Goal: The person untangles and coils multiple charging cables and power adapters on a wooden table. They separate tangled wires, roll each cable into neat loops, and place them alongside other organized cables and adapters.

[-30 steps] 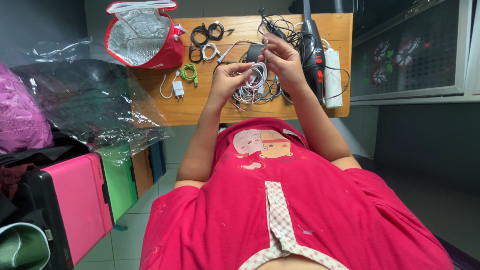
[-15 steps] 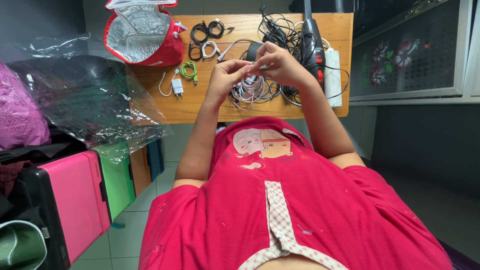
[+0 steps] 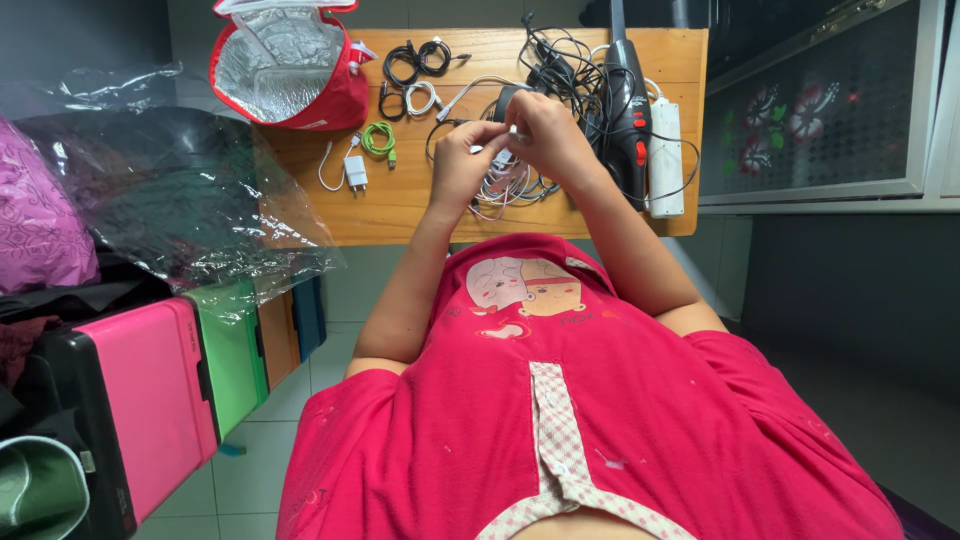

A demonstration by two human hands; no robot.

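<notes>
While both hands pinch one white cable [image 3: 505, 175] above the bench [image 3: 400, 200], left hand [image 3: 462, 160] and right hand [image 3: 540, 135] meet to keep it taut.

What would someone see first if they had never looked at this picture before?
First the bright pink shirt filling the bottom. Next, the left hand and right hand, close together over a wooden table, pinching a pale bundle of cables. At the table's far left corner sits an open red lunch bag with silver lining.
</notes>
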